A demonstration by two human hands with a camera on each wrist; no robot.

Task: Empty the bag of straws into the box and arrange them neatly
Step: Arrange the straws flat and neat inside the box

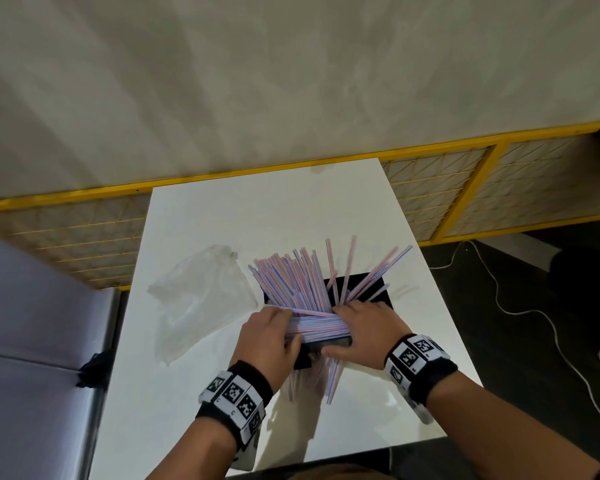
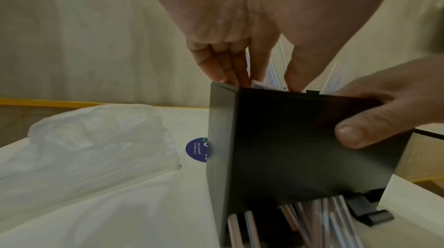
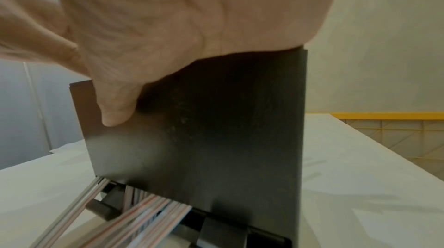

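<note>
1. Straws, pink-and-blue striped, stand fanned in the black box on the white counter; some lean far right, one bundle lies crosswise over the near rim, and several poke out through the slot at the box's base.
2. Bag, clear and seemingly emptied, lies crumpled on the counter just left of the box.
3. Left hand: fingers dip inside the near-left corner among the straws, thumb in beside them; a firm grasp cannot be confirmed.
4. Right hand: fingers curl over the box's rim, thumb pressed on the front wall, steadying the box.
5. Step in hand, as judged: emptying done, arranging under way.
6. Next move likely calls for turning the crosswise bundle upright, gathering the leaning strays, and tucking in the protruding ends.
</note>
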